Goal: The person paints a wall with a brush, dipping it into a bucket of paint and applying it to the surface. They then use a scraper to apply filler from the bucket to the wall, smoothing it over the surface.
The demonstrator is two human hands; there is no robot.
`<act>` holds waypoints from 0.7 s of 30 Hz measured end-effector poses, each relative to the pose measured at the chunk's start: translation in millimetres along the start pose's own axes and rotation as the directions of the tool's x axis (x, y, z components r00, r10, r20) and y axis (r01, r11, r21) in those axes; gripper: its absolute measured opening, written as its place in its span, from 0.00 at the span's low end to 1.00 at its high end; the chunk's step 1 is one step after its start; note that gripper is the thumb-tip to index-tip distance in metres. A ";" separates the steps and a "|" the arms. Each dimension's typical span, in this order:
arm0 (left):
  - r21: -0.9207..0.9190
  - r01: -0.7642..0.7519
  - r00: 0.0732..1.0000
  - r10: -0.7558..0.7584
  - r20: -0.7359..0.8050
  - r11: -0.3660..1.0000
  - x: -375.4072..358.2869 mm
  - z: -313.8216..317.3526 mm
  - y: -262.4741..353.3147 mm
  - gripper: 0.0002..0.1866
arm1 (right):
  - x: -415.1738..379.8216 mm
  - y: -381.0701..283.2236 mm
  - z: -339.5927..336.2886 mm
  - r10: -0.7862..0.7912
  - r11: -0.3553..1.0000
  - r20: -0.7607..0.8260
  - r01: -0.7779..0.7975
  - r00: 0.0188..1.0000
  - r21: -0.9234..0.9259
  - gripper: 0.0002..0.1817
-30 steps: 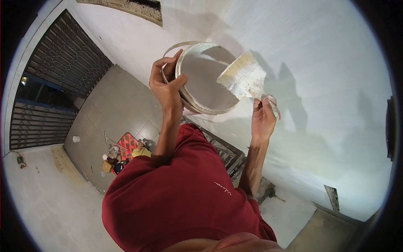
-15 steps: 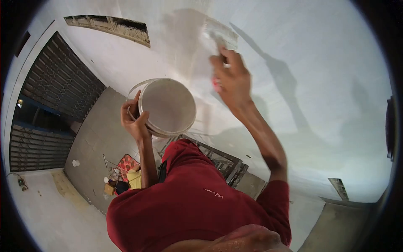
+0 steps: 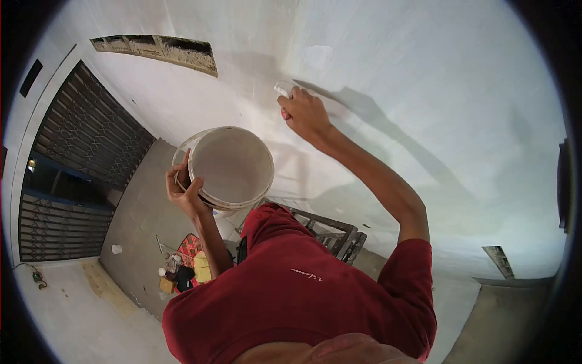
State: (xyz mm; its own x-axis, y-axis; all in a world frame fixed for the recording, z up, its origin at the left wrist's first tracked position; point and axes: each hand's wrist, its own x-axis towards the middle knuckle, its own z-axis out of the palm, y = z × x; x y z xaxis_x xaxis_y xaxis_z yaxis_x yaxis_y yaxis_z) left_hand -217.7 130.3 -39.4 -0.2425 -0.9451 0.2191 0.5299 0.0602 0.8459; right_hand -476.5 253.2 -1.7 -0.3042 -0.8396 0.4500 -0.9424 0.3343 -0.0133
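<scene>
A pale plastic bucket (image 3: 233, 167) is tilted so that its inside faces me; my left hand (image 3: 187, 188) grips it at the left side of the rim. Whitish residue coats the inner wall. My right hand (image 3: 308, 115) is closed round a paintbrush (image 3: 282, 90) with a white-coated head and some red at the handle. The brush head is right at the pale wall (image 3: 376, 67), up and to the right of the bucket. A fresh whitish patch (image 3: 318, 54) shows on the wall above that hand, and the arm's shadow falls across the surface.
A dark metal frame (image 3: 339, 236) stands beneath me against the wall. On the floor at lower left, a person in yellow (image 3: 202, 267) is near a red patterned mat (image 3: 190, 245) and small items. A folding metal gate (image 3: 91, 121) is at left, with a wall opening (image 3: 157, 48) above.
My right hand has moved down and left with the paintbrush, away from the whitish patch. My left hand and the bucket have shifted slightly left and down in view.
</scene>
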 end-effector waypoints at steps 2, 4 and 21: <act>0.003 -0.004 1.000 0.004 0.000 1.000 2.1 2.0 -3.0 0.23 | 14.3 13.2 -21.5 0.045 0.999 -0.065 -0.043 0.997 0.020 0.04; 0.009 0.007 1.000 -0.007 0.017 1.000 -0.8 -1.8 -3.5 0.23 | 46.1 25.4 -74.6 0.158 0.987 -0.066 -0.159 0.985 -0.009 0.07; -0.084 0.082 0.995 -0.077 0.055 0.993 -6.6 -8.6 7.9 0.25 | 39.3 15.5 12.8 -0.208 0.840 -0.165 0.090 0.964 -0.536 0.24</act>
State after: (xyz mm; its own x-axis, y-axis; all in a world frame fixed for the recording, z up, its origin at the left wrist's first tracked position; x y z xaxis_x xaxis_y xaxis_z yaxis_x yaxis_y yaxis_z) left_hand -204.9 134.2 -38.4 -0.3268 -0.9279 0.1791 0.5742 -0.0444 0.8175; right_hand -504.8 219.9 4.4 -0.0743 -0.8086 0.5836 -0.7438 0.4348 0.5077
